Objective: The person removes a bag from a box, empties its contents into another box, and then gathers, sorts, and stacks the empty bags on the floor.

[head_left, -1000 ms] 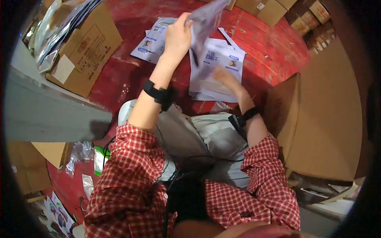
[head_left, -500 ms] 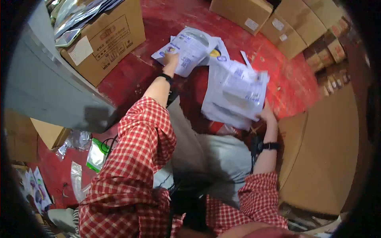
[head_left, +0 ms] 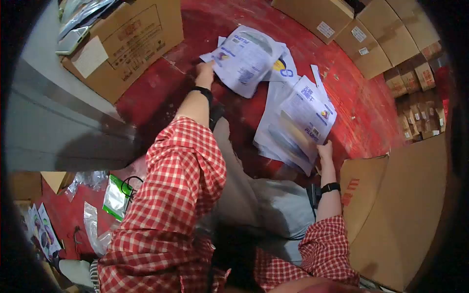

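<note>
Several flat white pouches with purple print lie on the red floor in front of me. My left hand (head_left: 205, 73) is at the left corner of the upper pouch (head_left: 244, 61), fingers closed on its edge. Beneath that one, another pouch with a yellow picture (head_left: 280, 68) pokes out. My right hand (head_left: 325, 150) pinches the lower right edge of the right-hand pouch (head_left: 302, 115), which has a clear window and overlaps more pouches below it. The fingertips of both hands are partly hidden.
A printed carton (head_left: 132, 41) with a phone (head_left: 73, 40) on top stands at left, beside a grey panel (head_left: 63, 112). A large open carton (head_left: 400, 205) is close on my right. Stacked cartons (head_left: 364, 46) line the back right. A green packet (head_left: 117, 198) lies lower left.
My left hand has shifted from on top of the upper pouch to its left corner. The right-hand pouch, blurred before, now lies steadier over its stack, with my right hand still at its edge.
</note>
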Motion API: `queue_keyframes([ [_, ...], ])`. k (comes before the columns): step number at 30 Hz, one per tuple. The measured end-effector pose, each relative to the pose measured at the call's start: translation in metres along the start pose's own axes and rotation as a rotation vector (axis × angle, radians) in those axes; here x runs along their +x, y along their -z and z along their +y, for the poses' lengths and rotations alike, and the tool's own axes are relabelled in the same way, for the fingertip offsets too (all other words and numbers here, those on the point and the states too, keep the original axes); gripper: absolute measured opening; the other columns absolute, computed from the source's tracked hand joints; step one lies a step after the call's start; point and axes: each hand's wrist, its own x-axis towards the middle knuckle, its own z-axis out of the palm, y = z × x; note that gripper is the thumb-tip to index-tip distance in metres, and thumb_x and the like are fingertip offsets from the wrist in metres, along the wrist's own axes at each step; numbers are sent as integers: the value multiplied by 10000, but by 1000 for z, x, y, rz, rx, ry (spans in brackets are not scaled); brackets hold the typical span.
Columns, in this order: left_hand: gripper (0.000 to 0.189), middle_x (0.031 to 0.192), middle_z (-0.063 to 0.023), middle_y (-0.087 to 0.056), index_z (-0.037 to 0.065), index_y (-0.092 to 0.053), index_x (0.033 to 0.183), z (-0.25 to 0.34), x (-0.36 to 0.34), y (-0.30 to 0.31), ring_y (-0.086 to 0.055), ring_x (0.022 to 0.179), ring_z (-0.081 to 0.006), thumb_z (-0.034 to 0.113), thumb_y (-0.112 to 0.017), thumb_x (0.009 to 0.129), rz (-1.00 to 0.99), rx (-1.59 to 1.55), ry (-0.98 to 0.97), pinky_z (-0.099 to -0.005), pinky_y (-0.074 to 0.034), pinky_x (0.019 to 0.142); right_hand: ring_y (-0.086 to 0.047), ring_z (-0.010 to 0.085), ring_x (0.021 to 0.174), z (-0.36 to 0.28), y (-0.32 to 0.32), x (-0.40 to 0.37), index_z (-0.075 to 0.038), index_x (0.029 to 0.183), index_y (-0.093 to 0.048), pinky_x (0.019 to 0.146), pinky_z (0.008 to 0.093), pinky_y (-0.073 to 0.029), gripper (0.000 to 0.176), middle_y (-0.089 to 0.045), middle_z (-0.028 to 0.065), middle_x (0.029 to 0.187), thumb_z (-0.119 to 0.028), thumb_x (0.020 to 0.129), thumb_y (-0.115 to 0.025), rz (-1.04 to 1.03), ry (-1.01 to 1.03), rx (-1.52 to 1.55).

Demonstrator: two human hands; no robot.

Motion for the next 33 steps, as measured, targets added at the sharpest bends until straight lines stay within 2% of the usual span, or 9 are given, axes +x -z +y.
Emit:
queue_keyframes([
  [1,104,667,-8,-551,102,-589,803,18,-40,-8,-400,430,-89,110,-656,724,-69,-174,-9,-239,-272,352,-540,274,997,13,-6,10,39,1180,-450,830,345,-421,713,-551,195,1093,-226,591,-751,34,4,51],
  [4,323,924,-174,-610,19,-582,978,44,-70,-36,-570,854,-350,194,-629,709,128,367,-634,-410,-432,742,-585,227,829,25,-6,11,23,978,-604,733,319,-439,433,-627,153,895,-132,589,-712,-66,35,473],
  [8,285,943,-160,-603,74,-577,1017,135,-153,-94,-559,893,-334,120,-539,738,-70,476,-1363,-409,-435,765,-565,168,819,-5,19,-12,38,973,-597,718,281,-432,380,-624,101,882,-74,610,-615,-114,168,268],
  [12,287,830,-132,-617,142,-592,986,188,-295,-105,-583,804,-308,109,-529,708,-791,831,-1465,-386,-462,698,-550,180,891,-70,45,-54,28,1108,-501,776,288,-438,556,-569,125,1034,-215,644,-689,618,485,-274],
  [14,246,837,-150,-613,99,-597,954,185,-354,-108,-589,805,-317,111,-581,709,-924,779,-1729,-374,-460,703,-545,180,895,-101,60,-62,32,1111,-491,773,285,-439,545,-562,128,1041,-207,658,-681,317,731,-24],
  [19,143,785,-103,-598,34,-568,900,143,-433,-105,-593,752,-213,57,-558,759,-1214,-160,-1310,-293,-457,650,-533,182,905,-124,45,-75,42,1117,-467,766,280,-440,519,-544,138,1058,-187,693,-660,-238,649,454],
  [25,125,819,-9,-571,8,-545,914,148,-437,-95,-530,779,-88,23,-551,790,-1369,-274,-631,-226,-441,685,-518,184,918,-97,71,-57,55,1125,-438,757,273,-441,489,-522,150,1079,-164,736,-636,-21,530,909],
  [30,346,1054,-55,-493,33,-441,1101,160,-406,-111,-463,983,-124,136,-593,807,-932,-407,-1182,-281,-372,857,-458,110,682,-114,86,-71,-6,823,-503,607,252,-392,119,-466,-13,728,-122,846,-516,824,700,299],
  [33,529,1082,-113,-471,30,-397,1150,151,-384,-115,-454,1012,-227,268,-647,750,-679,-125,-1231,-329,-349,880,-514,131,657,-118,110,-65,-5,812,-549,599,265,-410,192,-548,23,724,-167,876,-469,690,515,841],
])
